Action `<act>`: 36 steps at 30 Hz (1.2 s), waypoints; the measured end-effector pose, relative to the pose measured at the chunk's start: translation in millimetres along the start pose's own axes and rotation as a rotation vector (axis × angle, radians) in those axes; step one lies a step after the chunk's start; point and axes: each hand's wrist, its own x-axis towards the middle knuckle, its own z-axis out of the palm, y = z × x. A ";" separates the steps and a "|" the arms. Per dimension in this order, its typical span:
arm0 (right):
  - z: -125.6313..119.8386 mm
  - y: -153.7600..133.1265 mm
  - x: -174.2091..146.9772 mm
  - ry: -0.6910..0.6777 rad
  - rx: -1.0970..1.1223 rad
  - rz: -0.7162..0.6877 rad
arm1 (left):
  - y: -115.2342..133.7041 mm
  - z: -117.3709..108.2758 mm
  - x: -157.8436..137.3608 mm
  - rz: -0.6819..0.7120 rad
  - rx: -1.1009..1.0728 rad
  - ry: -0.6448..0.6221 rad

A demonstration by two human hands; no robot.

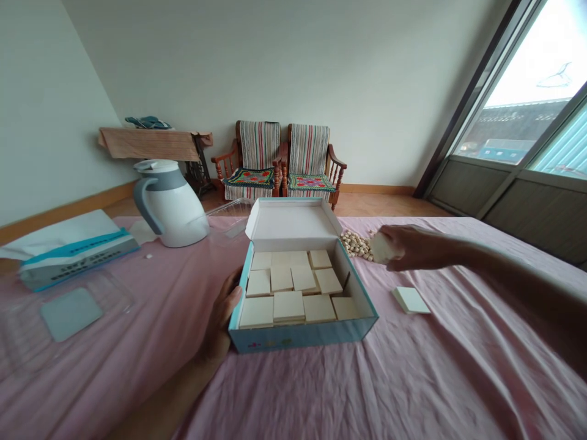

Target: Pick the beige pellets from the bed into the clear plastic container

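Note:
An open light-blue cardboard box (pixel 302 337) stands on the pink tablecloth, its lid folded back. Inside lie rows of square cream-coloured cards (pixel 288 305), stacked in piles. My left hand (pixel 222 324) grips the left wall of the box, thumb near the rim and the other fingers mostly hidden. To the right of the box, my right hand (pixel 403 247) is closed on a pale card (pixel 382 248), held above the cloth beside a heap of what look like pistachios (pixel 356 244). Below that hand, a small stack of pale square cards (pixel 411 300) rests on the cloth.
A white and grey thermos jug (pixel 177 211) stands at the back left. Nearer are a tissue pack (pixel 77 253) and a clear plastic tray (pixel 114 293); another clear container (pixel 232 220) sits behind the box. Two wooden chairs (pixel 259 153) stand by the wall beyond the tablecloth (pixel 435 373).

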 end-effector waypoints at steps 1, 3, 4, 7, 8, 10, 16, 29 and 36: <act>-6.4 -18.8 12.4 0.014 -0.006 -0.040 | -0.9 -0.3 0.0 0.008 -0.006 -0.015; -12.6 -59.2 38.9 -0.001 -0.013 -0.149 | -3.9 -1.2 0.1 0.022 -0.015 -0.041; -12.8 -79.1 52.4 -0.008 -0.027 -0.185 | -5.9 -1.9 0.2 0.026 -0.019 -0.050; -4.9 -131.2 90.5 -0.010 -0.040 -0.294 | -12.7 -4.5 0.4 0.037 -0.043 -0.082; -0.5 -144.9 101.6 -0.007 -0.034 -0.320 | -14.5 -5.5 0.3 0.040 -0.050 -0.093; 9.0 -166.7 120.0 -0.006 -0.031 -0.355 | -16.5 -7.1 0.1 0.045 -0.058 -0.112; 33.2 -195.6 139.3 0.013 -0.033 -0.316 | -13.6 -8.4 -0.6 0.056 -0.051 -0.109; 45.3 -158.5 119.3 0.108 0.033 -0.176 | -8.8 -6.5 -1.7 0.061 -0.047 -0.110; 47.8 -143.3 109.9 0.166 0.067 -0.142 | -8.2 -7.2 -1.1 0.057 -0.037 -0.113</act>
